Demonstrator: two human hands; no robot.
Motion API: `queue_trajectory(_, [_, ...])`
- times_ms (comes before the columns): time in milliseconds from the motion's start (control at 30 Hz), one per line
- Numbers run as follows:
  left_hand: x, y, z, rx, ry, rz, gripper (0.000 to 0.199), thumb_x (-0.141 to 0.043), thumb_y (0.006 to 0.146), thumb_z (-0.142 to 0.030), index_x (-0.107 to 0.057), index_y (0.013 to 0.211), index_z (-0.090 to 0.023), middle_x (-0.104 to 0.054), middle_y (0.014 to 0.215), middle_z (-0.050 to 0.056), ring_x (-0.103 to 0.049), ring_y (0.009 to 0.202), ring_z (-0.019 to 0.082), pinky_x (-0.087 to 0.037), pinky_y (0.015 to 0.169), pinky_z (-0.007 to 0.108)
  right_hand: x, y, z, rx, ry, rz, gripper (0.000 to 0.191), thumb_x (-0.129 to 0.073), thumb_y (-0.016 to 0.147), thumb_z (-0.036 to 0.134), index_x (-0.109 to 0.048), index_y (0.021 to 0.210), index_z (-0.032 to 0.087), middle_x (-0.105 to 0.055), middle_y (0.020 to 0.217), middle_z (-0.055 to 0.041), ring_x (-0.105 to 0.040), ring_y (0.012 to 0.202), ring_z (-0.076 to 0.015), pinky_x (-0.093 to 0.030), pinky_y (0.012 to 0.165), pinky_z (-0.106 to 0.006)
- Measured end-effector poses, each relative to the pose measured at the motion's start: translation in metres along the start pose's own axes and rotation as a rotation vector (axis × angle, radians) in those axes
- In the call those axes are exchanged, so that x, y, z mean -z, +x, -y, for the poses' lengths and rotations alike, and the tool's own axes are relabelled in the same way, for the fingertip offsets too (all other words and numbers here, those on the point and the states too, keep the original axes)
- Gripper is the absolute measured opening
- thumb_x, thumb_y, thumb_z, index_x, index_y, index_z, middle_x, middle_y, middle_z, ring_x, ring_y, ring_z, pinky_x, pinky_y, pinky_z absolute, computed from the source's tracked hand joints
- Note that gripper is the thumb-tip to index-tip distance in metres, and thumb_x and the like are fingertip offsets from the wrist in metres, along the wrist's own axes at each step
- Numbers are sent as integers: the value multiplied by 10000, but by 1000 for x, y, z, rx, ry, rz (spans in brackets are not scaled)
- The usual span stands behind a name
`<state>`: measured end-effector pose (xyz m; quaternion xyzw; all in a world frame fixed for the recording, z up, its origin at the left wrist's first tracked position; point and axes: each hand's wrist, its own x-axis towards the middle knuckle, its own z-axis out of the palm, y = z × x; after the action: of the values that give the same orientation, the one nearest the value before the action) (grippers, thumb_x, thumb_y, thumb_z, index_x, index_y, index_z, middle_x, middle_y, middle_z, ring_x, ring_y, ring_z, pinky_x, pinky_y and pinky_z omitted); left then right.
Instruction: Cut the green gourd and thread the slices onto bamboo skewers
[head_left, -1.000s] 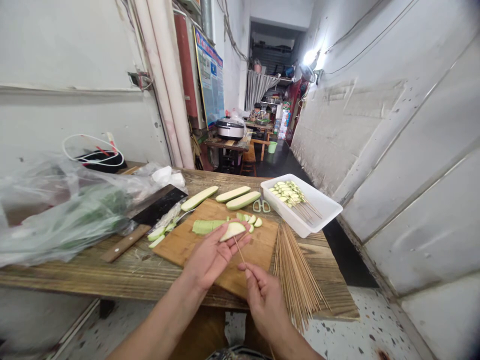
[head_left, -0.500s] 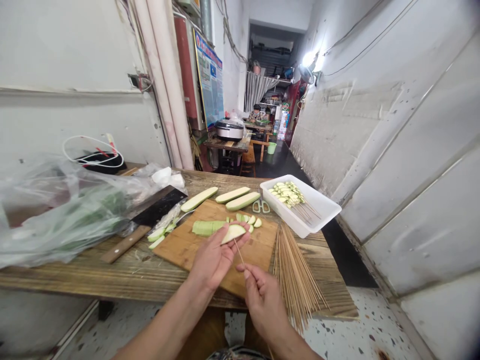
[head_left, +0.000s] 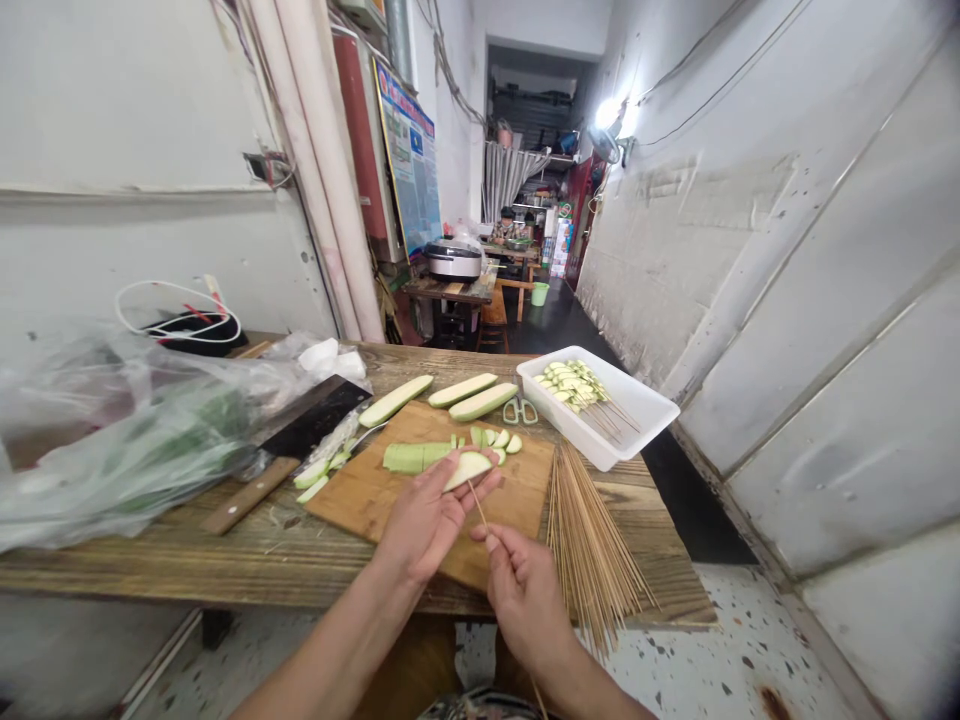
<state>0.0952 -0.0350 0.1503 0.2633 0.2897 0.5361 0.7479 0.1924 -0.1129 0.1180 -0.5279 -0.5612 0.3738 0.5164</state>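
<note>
My left hand holds a pale green zucchini slice between thumb and fingers, over the wooden cutting board. In my right hand a thin bamboo skewer is pinched, its upper end meeting the lower edge of the slice. How deep the tip sits is hidden. Behind the left hand, a sliced zucchini piece lies on the board, with several loose slices to its right. Three zucchini halves rest past the board's far edge. A bundle of bamboo skewers fans out to the right.
A white plastic tub holding skewered slices stands at the table's right. Scissors lie behind the board. On the left are a cleaver and plastic bags. A person sits far back.
The view has shifted slightly. Both hands keep nearly the same pose, with the slice and skewer still held together.
</note>
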Motion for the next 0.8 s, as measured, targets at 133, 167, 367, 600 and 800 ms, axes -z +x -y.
queue_trajectory(133, [1,-1,4,33,34,15,178,-510,831,-173,-650,881,-76,-690,955,137,-637,940,206,-492,889,337,-1,4,3,27,-20,-14,314,-382,878,288,-636,858,106,-362,519,46,-276,423,-89,-228,395,-200])
queue_trajectory(167, [2,-1,5,47,45,25,181,-520,828,-185,-651,893,-78,-687,968,134,-638,938,202,-491,889,328,-1,6,4,33,-22,-19,312,-381,879,285,-638,850,110,-390,541,37,-282,431,-88,-236,400,-197])
queue_trajectory(367, [5,-3,10,45,52,42,185,-579,793,-238,-650,904,-107,-691,959,109,-644,902,200,-494,865,337,-4,14,7,47,-33,-53,295,-402,876,286,-626,767,129,-363,496,53,-314,438,-95,-263,415,-188])
queue_trajectory(600, [6,-6,24,98,84,62,206,-596,773,-254,-649,906,-106,-693,910,95,-637,881,194,-506,776,270,0,24,0,36,-37,-68,297,-415,867,273,-611,689,138,-451,517,33,-397,479,-103,-321,451,-182])
queue_trajectory(800, [24,3,26,89,8,-80,178,-553,802,-183,-606,958,-117,-677,981,124,-624,957,219,-498,847,373,10,7,-16,55,-182,41,258,-420,863,210,-622,711,157,-471,508,36,-406,467,-102,-294,447,-185])
